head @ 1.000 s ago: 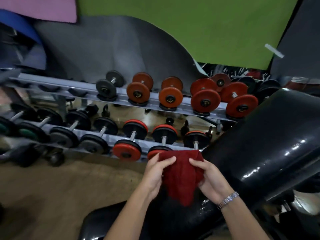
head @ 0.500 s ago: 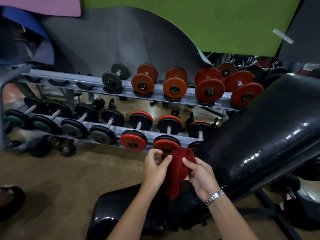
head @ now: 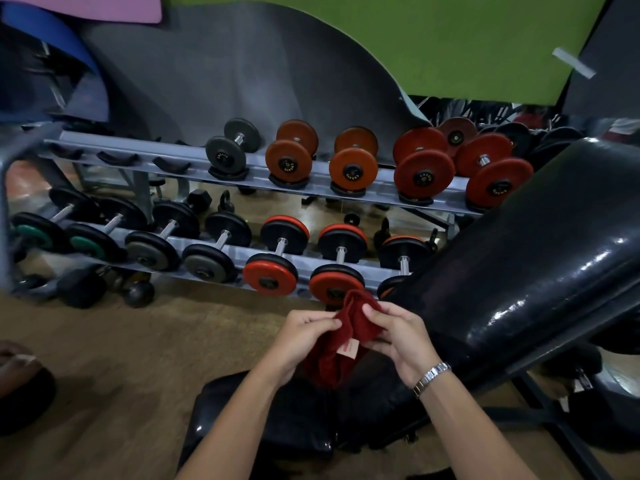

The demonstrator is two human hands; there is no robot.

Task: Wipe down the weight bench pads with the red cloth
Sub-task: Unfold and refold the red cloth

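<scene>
Both of my hands hold the red cloth (head: 341, 344) in the air, bunched between them, with a small white tag showing near its middle. My left hand (head: 304, 336) pinches the cloth's left fold. My right hand (head: 398, 336), with a metal watch on its wrist, grips the right fold. Just below the hands lies the black seat pad (head: 277, 420) of the weight bench. The glossy black back pad (head: 519, 271) slopes up to the right, close beside my right hand. The cloth touches neither pad that I can see.
A two-tier grey dumbbell rack (head: 311, 183) stands straight ahead with several red and black dumbbells. Loose weights (head: 138, 292) lie on the brown floor at the left. A dark object (head: 20, 393) sits at the left edge. The bench frame (head: 554, 427) runs along the floor at the right.
The cloth hung spread out between my hands a second ago; now my hands are close together and the cloth is gathered into a bunch. The view has shifted slightly.
</scene>
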